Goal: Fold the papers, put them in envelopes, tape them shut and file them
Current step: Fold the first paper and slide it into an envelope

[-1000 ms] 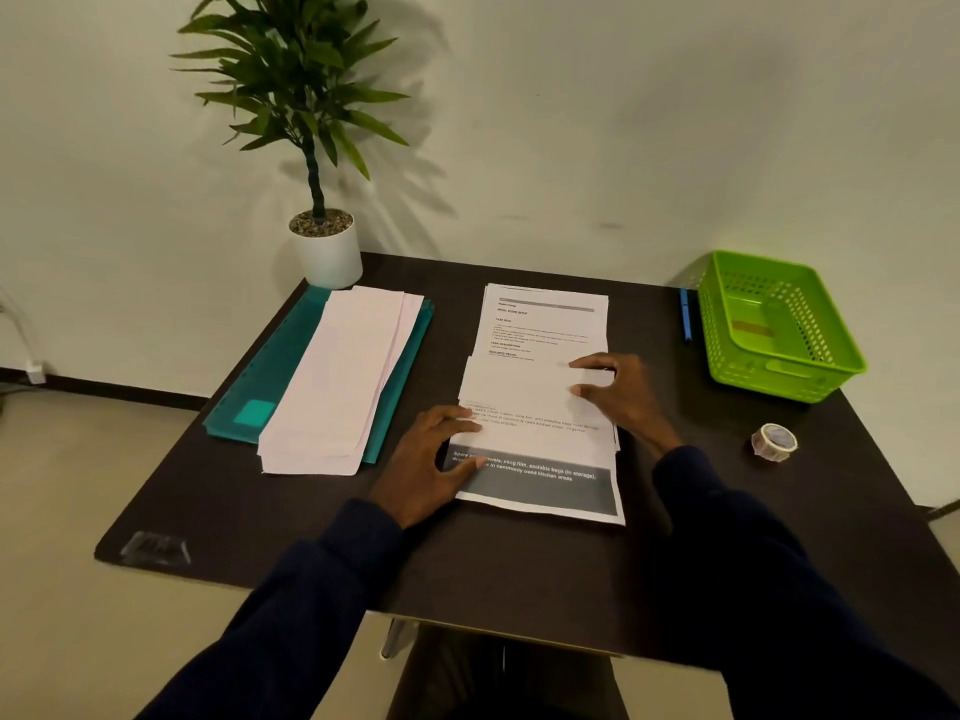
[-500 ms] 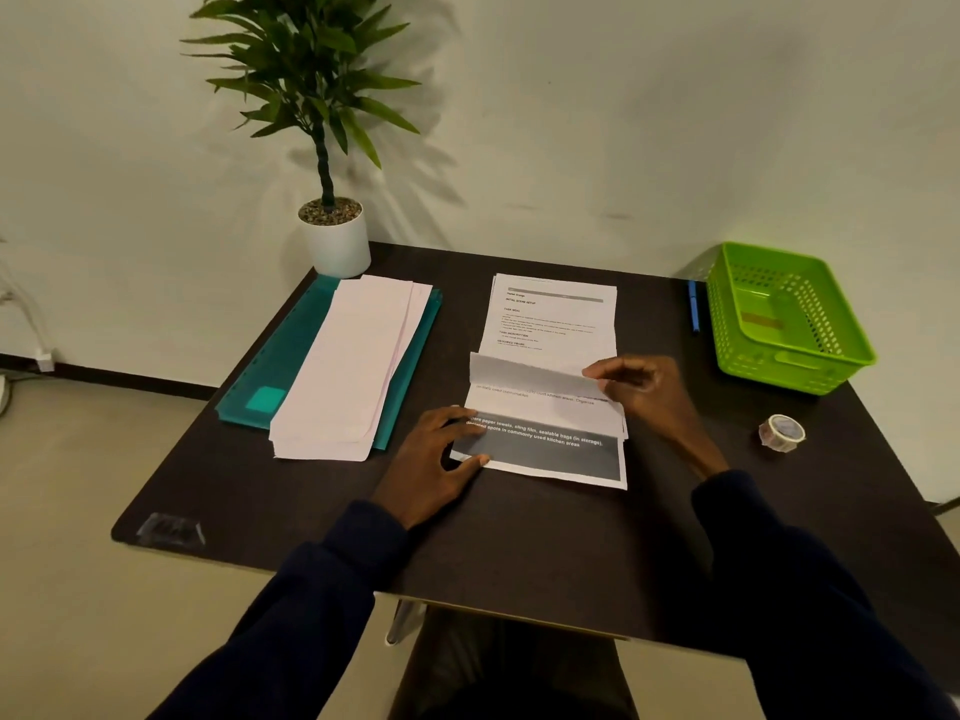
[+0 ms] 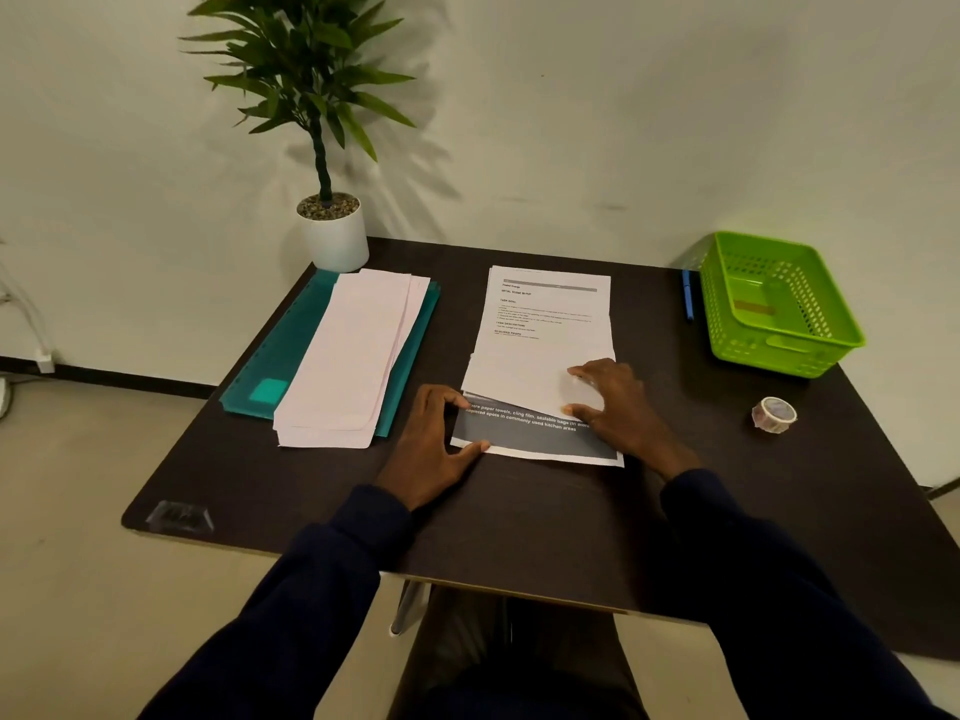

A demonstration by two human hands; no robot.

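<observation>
Your left grip [image 3: 436, 439] is not clenched. Its pointing finger and thumb touch the left edge of the folded sheet [image 3: 535, 440] and hold it down on the desk [image 3: 519, 527]. Your right grip [image 3: 618, 407] is loose too. Its fingers lie spread on the white flap [image 3: 519, 379] of that sheet and press it flat, with the thumb at the flap's near edge.

The flap is folded toward you and sits a bit crooked. A gray band with white words shows below it. The sheet lies on the near end of the paper stack [image 3: 550, 309], in the middle of the desk. The page at the far end shows small black print.

To the left, a pile of white envelopes [image 3: 353, 356] lies on a teal folder [image 3: 270, 356]. Behind the folder a plant in a white pot [image 3: 335, 239] stands at the back corner, by the wall.

To the right, a green basket [image 3: 779, 350] sits at the far edge, and a blue pen [image 3: 687, 298] lies just beside it. A roll of tape [image 3: 774, 414] sits nearer to you, well apart from your right grip.
</observation>
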